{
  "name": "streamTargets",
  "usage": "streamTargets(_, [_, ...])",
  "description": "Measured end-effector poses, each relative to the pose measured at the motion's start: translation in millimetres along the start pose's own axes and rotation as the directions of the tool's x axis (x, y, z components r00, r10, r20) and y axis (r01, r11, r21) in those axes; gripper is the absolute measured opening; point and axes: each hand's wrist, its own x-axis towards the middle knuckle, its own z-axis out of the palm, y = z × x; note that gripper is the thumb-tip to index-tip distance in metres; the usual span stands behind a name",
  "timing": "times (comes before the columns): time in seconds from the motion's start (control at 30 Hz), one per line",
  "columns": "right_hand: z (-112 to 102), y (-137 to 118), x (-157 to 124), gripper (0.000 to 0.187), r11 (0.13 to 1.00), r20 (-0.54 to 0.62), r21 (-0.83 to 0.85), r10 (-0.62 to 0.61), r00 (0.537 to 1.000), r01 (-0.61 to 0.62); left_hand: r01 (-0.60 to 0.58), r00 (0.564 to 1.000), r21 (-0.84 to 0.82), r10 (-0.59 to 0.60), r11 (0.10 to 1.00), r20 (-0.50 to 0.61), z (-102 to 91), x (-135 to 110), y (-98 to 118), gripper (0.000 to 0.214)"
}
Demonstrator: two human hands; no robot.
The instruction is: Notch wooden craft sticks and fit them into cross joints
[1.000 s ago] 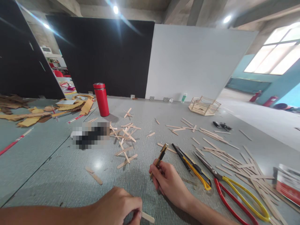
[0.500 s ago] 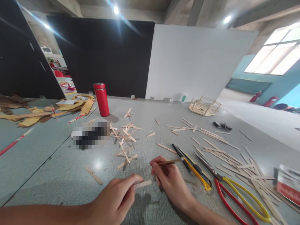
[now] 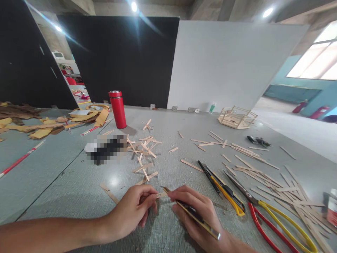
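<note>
My left hand (image 3: pixel 139 203) is closed, pinching a short wooden craft stick (image 3: pixel 161 195) that has faint marks on it. Between the fingers of my right hand (image 3: pixel 193 211) lies a slim dark and gold pencil (image 3: pixel 196 218). Its pointed tip is just above the stick's right end; contact there is hard to make out. To the right of that hand are a yellow and black utility knife (image 3: pixel 228 193), a black pen-like tool (image 3: pixel 209 177) and large scissors (image 3: pixel 254 200) with red and yellow handles.
Crossed craft sticks (image 3: pixel 143 168) lie ahead of my left hand, loose ones (image 3: pixel 263 175) at right. A red flask (image 3: pixel 117 110) stands behind, with a wooden stick frame (image 3: pixel 237 117) at back right. Cardboard scraps (image 3: pixel 42 131) cover the far left.
My right hand has turned the pencil, bringing its tip to the craft stick. My left hand has moved slightly up with the stick. The view has shifted a little.
</note>
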Motion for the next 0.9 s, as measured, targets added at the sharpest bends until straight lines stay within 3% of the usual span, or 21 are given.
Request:
streamTargets(0.13, [-0.3, -5.9, 1.6, 0.035, 0.989, 0.147, -0.078, -0.110, 0.983, 0.122, 0.024, 1.000, -0.027, -0.024, 0.999, -0.004, -1.4, 1.0, -1.9, 0.037])
streamTargets(0.33, [1.4, -5.7, 4.8, 0.027, 0.996, 0.220, -0.049, -0.060, 0.974, 0.072, 0.039, 0.999, -0.045, -0.040, 0.998, -0.010, -3.1, 3.1, -5.8, 0.031])
streamTargets(0.57, [-2.3, -5.8, 7.5, 0.032, 1.000, 0.306, -0.020, -0.011, 0.952, 0.018, 0.022, 1.000, -0.028, -0.022, 0.999, -0.020, -4.4, 2.9, -6.4, 0.026])
streamTargets(0.9, [-2.5, -8.6, 9.2, 0.035, 1.000, 0.282, 0.021, -0.027, 0.959, 0.022, -0.008, 1.000, 0.000, 0.008, 1.000, -0.009, -5.5, 1.9, -8.4, 0.029])
